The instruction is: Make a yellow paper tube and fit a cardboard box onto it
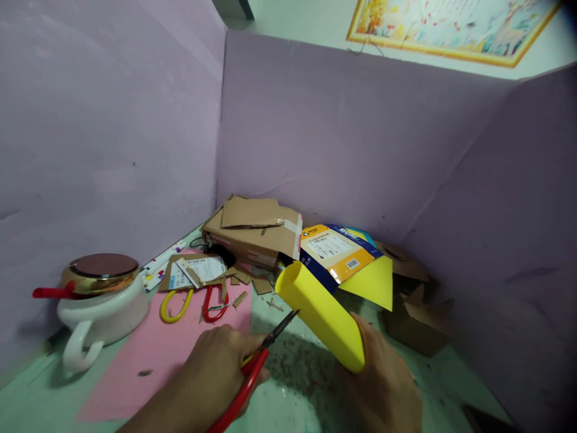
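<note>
My left hand [211, 376] is closed round a pair of red-handled scissors [256, 367]; the dark blades are slightly apart and their tips touch the side of a rolled yellow paper tube [322, 313]. My right hand [383, 385] grips the near end of that tube, which slants up and away to the left with its open mouth facing left. Both hands hover low over the green table [297, 385].
A pink sheet [153, 355] lies left, with a second pair of yellow-and-red scissors [193, 304] at its far edge. A white mug with a gold lid [99, 300] stands far left. Cardboard boxes [255, 231], a blue-yellow carton [336, 252], scraps and purple partition walls surround.
</note>
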`<state>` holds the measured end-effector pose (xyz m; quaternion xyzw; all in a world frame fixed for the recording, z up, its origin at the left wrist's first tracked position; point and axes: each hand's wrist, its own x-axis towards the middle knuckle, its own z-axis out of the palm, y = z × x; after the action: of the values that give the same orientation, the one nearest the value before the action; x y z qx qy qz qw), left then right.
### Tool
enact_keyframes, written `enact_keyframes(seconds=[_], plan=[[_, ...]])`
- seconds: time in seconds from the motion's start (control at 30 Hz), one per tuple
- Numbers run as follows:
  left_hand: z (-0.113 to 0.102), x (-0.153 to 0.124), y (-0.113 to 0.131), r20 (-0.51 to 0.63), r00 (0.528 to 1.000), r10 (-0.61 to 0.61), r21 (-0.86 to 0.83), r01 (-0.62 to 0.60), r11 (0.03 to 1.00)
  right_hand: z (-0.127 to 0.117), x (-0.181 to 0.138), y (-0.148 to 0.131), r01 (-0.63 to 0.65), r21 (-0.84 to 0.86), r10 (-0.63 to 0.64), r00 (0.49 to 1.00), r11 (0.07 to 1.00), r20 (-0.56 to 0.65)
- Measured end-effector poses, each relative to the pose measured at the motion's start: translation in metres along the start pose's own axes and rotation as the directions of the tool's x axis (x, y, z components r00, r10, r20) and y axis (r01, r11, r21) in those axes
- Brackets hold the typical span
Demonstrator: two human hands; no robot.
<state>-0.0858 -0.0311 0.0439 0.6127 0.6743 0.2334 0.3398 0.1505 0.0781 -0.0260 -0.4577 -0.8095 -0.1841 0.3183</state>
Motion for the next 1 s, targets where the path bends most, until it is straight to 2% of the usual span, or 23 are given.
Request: enact_keyframes(seconds=[0.2,0.33,0.47,0.53,0.77,0.9,1.0], plan=[[0.008,0.005,-0.008,0.061,0.998,-0.024,-0.24,0.038,0.97,-0.008,0.004,-0.008,-0.065,0.086,0.061,0.997,0.994,0.049],[0.005,0.003,-0.014,0.049,0.996,0.08,-0.16,-0.071,0.985,-0.013,0.007,-0.006,-0.127,0.2,0.1,0.985,0.972,0.142],[-0.001,0.0,-0.017,0.107,0.99,0.093,-0.196,-0.071,0.978,-0.014,0.008,0.001,-0.291,0.258,0.245,0.95,0.921,0.195],[-0.003,-0.002,-0.013,0.095,0.989,0.114,-0.192,-0.094,0.977,-0.014,0.009,0.002,-0.33,0.288,0.277,0.938,0.899,0.209],[-0.001,-0.004,0.007,-0.066,0.941,0.332,-0.097,-0.337,0.936,-0.02,0.01,-0.013,-0.238,0.342,0.173,0.962,0.909,0.21],[0.003,-0.002,0.002,-0.109,0.941,0.319,-0.024,-0.323,0.946,-0.023,0.012,-0.017,-0.221,0.403,0.145,0.967,0.888,0.21],[0.003,-0.002,0.0,-0.128,0.947,0.295,0.01,-0.297,0.955,-0.026,0.013,-0.019,-0.192,0.378,0.128,0.974,0.906,0.188]])
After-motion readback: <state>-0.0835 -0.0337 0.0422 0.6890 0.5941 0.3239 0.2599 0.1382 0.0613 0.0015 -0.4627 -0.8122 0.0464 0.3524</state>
